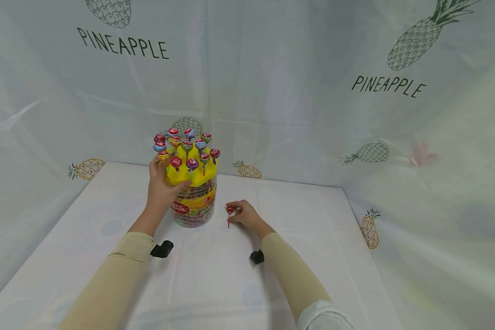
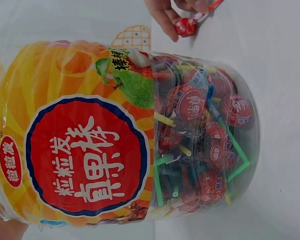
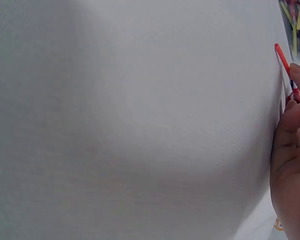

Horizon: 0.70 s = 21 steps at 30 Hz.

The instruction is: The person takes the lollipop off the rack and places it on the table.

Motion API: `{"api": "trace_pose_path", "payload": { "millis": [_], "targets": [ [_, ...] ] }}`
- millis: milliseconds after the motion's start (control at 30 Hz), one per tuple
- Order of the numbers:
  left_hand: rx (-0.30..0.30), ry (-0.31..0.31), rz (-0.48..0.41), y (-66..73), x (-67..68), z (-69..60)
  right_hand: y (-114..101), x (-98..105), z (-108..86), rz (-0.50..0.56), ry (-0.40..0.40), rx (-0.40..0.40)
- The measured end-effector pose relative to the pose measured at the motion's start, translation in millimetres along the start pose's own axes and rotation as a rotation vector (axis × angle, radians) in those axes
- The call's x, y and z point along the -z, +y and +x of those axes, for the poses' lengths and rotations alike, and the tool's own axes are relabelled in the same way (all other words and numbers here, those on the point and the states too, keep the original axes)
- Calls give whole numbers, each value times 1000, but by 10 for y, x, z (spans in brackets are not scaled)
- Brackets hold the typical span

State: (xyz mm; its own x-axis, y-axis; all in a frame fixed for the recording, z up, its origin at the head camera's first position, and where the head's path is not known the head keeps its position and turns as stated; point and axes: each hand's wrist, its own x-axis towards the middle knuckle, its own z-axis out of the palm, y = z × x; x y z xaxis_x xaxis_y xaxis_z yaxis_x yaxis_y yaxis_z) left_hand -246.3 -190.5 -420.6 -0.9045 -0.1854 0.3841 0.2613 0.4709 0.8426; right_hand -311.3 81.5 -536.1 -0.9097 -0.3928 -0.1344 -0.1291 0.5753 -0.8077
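A clear plastic jar (image 1: 195, 217) with a yellow lid (image 1: 195, 179) stands upright on the white table. Several lollipops in coloured wrappers stick up from the lid, and more (image 2: 217, 145) fill the jar behind a yellow and red label (image 2: 90, 155). My left hand (image 1: 162, 189) grips the jar's upper left side at the lid, thumb in front; its other fingers are partly hidden. To the right of the jar, my right hand (image 1: 247, 215) pinches a red lollipop (image 1: 230, 209) just over the tabletop. Its orange-red stick (image 3: 282, 59) shows in the right wrist view.
The white tabletop (image 1: 313, 220) reaches back to a hanging cloth (image 1: 272, 91) printed with pineapples. Black devices (image 1: 162, 249) show under both wrists. The jar stands near the table's back edge.
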Motion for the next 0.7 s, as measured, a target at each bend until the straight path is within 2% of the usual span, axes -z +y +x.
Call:
{"api": "trace_pose_path", "payload": {
  "millis": [467,567,700],
  "targets": [
    [4,-3,1,42,-11,-5,-13,59,-24,-35,-11,33],
    [3,-3,0,39,-12,-8,-71,118,-46,-18,12,11],
    [-7,5,1,27,-4,-6,-233,264,-77,60,70,6]
  ]
}}
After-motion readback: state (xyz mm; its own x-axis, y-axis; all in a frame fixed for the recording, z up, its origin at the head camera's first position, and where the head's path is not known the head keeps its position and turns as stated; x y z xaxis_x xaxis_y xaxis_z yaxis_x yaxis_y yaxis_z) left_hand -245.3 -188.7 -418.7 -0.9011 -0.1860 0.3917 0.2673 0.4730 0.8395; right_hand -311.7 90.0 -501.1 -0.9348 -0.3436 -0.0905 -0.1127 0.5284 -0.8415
